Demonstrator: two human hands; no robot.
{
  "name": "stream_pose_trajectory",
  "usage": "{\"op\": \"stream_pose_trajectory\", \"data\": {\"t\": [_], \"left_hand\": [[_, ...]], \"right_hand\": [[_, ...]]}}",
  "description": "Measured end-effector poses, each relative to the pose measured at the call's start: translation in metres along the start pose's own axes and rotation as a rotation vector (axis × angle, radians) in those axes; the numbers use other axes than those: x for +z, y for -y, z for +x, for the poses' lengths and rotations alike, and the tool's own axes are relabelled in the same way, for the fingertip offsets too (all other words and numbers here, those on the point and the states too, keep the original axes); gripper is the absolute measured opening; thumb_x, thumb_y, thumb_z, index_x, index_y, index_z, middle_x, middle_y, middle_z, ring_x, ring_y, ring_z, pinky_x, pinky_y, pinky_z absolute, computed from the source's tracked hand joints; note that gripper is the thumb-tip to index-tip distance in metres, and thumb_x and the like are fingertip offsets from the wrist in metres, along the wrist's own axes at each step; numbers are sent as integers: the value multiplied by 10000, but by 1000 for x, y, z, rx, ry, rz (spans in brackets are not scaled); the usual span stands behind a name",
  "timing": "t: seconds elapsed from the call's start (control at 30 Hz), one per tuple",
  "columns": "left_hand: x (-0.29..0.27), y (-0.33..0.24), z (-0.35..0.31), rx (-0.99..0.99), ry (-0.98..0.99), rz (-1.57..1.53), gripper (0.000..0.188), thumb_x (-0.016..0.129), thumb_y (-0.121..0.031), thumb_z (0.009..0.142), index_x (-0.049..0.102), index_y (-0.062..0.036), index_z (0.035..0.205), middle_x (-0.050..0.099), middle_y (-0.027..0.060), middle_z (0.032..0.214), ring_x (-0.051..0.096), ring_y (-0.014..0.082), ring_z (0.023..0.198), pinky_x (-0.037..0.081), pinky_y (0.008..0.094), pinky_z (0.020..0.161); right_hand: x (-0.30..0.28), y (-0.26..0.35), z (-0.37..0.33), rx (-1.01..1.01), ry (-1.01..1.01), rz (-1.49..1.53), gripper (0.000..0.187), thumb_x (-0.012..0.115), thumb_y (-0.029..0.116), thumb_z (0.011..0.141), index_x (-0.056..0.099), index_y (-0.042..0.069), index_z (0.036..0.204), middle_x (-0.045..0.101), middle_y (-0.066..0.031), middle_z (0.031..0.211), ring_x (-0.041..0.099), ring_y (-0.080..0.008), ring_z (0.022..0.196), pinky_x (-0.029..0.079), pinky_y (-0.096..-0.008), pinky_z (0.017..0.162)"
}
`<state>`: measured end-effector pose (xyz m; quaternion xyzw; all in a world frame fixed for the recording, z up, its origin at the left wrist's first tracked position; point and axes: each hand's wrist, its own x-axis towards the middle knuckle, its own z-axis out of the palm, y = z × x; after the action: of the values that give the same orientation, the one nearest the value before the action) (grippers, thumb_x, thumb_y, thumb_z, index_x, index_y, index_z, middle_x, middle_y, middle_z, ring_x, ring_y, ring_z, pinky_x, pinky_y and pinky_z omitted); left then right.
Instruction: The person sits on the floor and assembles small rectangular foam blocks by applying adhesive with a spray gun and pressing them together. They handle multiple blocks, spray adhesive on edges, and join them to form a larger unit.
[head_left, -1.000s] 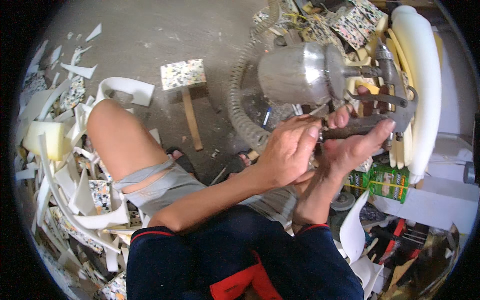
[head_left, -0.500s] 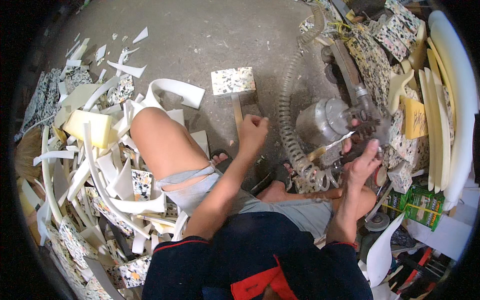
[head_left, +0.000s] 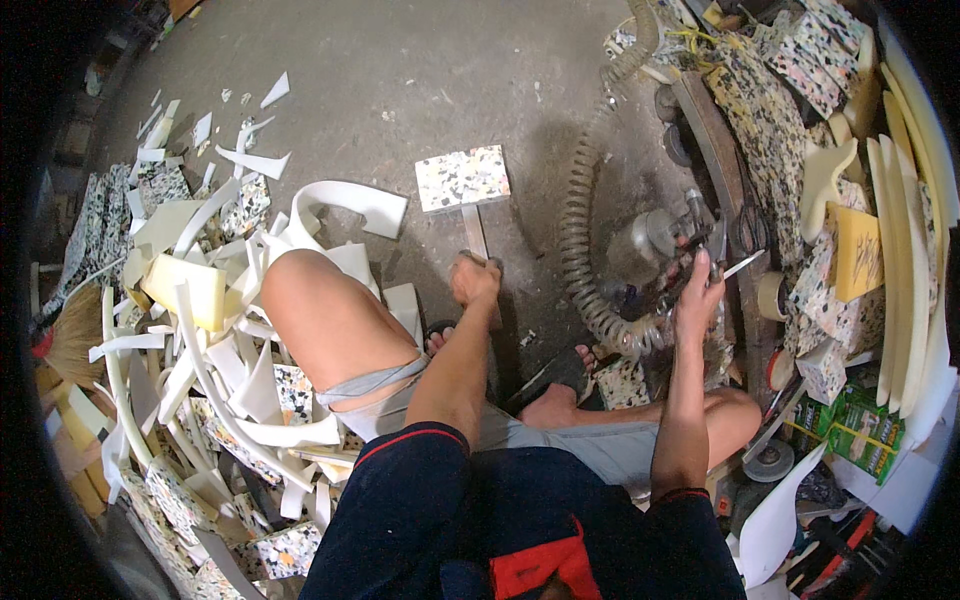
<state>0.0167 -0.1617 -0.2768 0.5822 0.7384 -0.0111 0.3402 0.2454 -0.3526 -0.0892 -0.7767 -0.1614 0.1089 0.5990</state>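
Observation:
My left hand (head_left: 475, 280) is closed round the wooden handle (head_left: 473, 228) of a paddle-like piece, whose far end carries a speckled foam block (head_left: 462, 180). My right hand (head_left: 700, 288) is curled at the grip of a spray gun (head_left: 693, 215) with a clear cup (head_left: 652, 235), low over the floor on the right. A thin, pale pointed piece (head_left: 745, 263) sticks out to the right beside that hand; whether the fingers hold it, I cannot tell. Its fingertips are partly hidden.
A coiled clear air hose (head_left: 580, 220) runs to the gun. White foam offcuts (head_left: 250, 380) heap at my left. On the right stand scissors (head_left: 750, 228), a tape roll (head_left: 771, 296), a yellow block (head_left: 857, 254), curved foam strips (head_left: 900, 280) and green packets (head_left: 865, 430).
My left hand has moved down and left onto the wooden handle. The spray gun in my right hand has dropped lower, away from me. The pale piece now points right.

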Motion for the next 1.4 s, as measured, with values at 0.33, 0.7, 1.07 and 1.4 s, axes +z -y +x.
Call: {"op": "stream_pose_trajectory", "data": {"t": [0.33, 0.7, 1.07, 1.4], "left_hand": [[-17, -18, 30, -165, 716, -1069, 296, 580, -393, 1022, 574, -98, 1045, 587, 53, 747, 568, 222, 601, 510, 380, 541], [-139, -121, -53, 683, 333, -1088, 203, 573, -201, 1026, 532, -28, 1125, 655, 127, 902, 620, 195, 685, 521, 330, 585], [-215, -184, -43, 871, 559, -1071, 424, 543, -141, 1023, 401, -66, 1415, 649, 142, 915, 581, 155, 650, 524, 316, 536], [-270, -155, -19, 915, 653, -1295, 456, 625, -64, 963, 474, -98, 1391, 602, 189, 1353, 626, 162, 759, 552, 266, 562]], "right_hand": [[35, -90, 70, -111, -142, -319, 671, 686, 228, 884, 422, -29, 1445, 518, -286, 1411, 522, -404, 1306, 409, -443, 1090], [-61, -25, -14, 255, 609, -1068, 444, 771, 299, 785, 699, -44, 1057, 719, -253, 1053, 693, -430, 1015, 548, -523, 898], [-56, -131, -142, 880, 707, -1529, 1421, 894, 644, 583, 96, 4, 1569, 408, -221, 1535, 424, -379, 1402, 425, -627, 1070], [-109, -2, -102, 238, 1072, -951, 1117, 911, 320, 625, 316, -63, 1488, 437, -285, 1464, 434, -367, 1384, 355, -387, 1167]]}}
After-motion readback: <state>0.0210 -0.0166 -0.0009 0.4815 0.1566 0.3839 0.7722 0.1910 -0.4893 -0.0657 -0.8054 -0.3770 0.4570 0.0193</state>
